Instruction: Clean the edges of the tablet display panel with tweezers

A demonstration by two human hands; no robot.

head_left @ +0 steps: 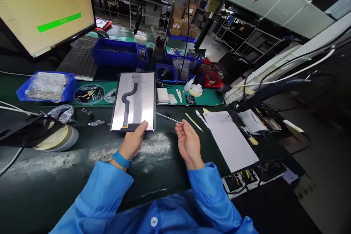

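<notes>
My left hand (133,140) grips the lower edge of an LCD screen panel (145,98), its thumb over the silvery back. A black flex cable (126,106) curves down that back to a dark strip at the bottom. Between thumb and fingers of my right hand (188,142) is a thin metal tool (168,117), shaped like a slim rod; its exact kind is too small to tell. The tool points left toward the panel's right edge, and whether it touches cannot be made out. A wooden stick (193,122) lies just right of that hand.
A monitor (46,7) and keyboard (78,58) stand at the left. Blue parts bins (116,53) line the back. Bagged parts fill another bin (48,86). At right lie a pen (202,119), a paper sheet (230,139) and a brush (249,137). A round tub (59,139) sits at left.
</notes>
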